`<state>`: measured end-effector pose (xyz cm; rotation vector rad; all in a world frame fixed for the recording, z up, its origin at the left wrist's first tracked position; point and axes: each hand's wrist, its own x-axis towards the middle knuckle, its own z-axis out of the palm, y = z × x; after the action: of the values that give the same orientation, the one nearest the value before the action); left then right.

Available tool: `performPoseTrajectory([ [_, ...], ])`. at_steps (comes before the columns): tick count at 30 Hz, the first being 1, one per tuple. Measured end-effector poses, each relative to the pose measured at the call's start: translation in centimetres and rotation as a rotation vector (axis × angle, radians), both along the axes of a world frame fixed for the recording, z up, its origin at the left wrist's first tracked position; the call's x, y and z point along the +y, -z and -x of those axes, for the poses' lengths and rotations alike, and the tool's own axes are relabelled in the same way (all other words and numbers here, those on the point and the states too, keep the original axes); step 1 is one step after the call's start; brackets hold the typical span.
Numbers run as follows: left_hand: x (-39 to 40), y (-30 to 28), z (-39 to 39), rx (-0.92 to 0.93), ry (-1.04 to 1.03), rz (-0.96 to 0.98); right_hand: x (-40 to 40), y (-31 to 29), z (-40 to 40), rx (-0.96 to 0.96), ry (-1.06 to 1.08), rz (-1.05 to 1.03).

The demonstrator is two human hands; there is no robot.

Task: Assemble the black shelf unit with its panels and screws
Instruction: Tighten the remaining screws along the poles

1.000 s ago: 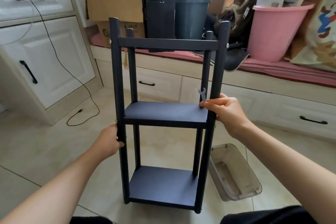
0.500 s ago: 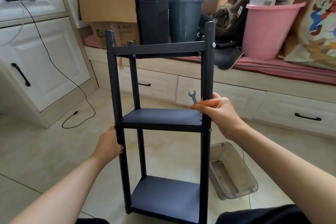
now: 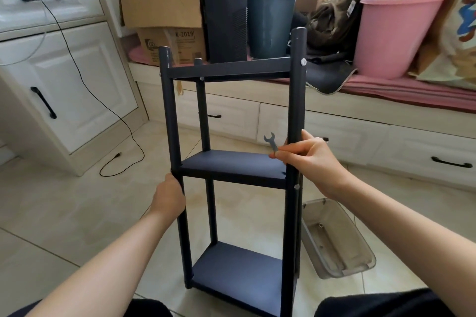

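Observation:
The black shelf unit [image 3: 233,167] stands upright on the tiled floor before me, with three dark panels between round posts. Silver screw heads show on the right front post, one near the top [image 3: 303,61] and one below the middle panel [image 3: 296,186]. My left hand [image 3: 168,197] grips the left front post just under the middle panel. My right hand [image 3: 307,159] holds the right front post above the middle panel and also pinches a small grey wrench [image 3: 271,143] between its fingers.
A clear plastic bin [image 3: 334,239] lies on the floor right of the shelf. Behind stand a drawer bench [image 3: 347,131] carrying cardboard boxes [image 3: 162,0], a black computer tower [image 3: 224,8], a dark bin [image 3: 270,23] and a pink tub [image 3: 396,33]. A black cable [image 3: 113,116] trails across the floor at left.
The shelf unit has turned about its upright axis, its right side swinging toward me, so the right posts now line up. Both hands keep their grips.

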<state>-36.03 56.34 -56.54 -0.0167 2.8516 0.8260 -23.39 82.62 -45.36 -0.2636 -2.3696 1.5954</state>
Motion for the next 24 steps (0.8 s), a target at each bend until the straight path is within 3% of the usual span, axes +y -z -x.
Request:
performPoseTrajectory([
  [5, 0.7, -3.6, -2.1, -0.223, 0.250, 0.385, -2.1, -0.9, 0.9, -0.008, -0.012, -0.054],
  [7, 1.2, -4.5, -3.8, -0.404, 0.345, 0.262, -2.8, -1.2, 1.3, -0.008, -0.036, -0.051],
  [9, 2.5, -4.8, -6.3, -0.577, 0.438, -0.060, -3.5, -1.3, 1.7, -0.014, -0.055, -0.048],
  [11, 4.2, -5.0, -9.1, -0.548, 0.478, -0.290, -4.4, -1.4, 2.1, -0.020, -0.078, -0.059],
  [14, 5.9, -5.5, -11.3, -0.341, 0.407, -0.422, -5.8, -1.5, 2.6, -0.020, -0.108, -0.080],
  [18, 5.3, -6.9, -10.9, -0.220, 0.361, -0.362, -7.7, -1.4, 2.8, -0.002, -0.122, -0.116],
  [24, 3.8, -7.5, -10.1, -0.183, 0.349, -0.236, -8.9, -2.6, 2.8, -0.136, -0.233, 0.031],
])
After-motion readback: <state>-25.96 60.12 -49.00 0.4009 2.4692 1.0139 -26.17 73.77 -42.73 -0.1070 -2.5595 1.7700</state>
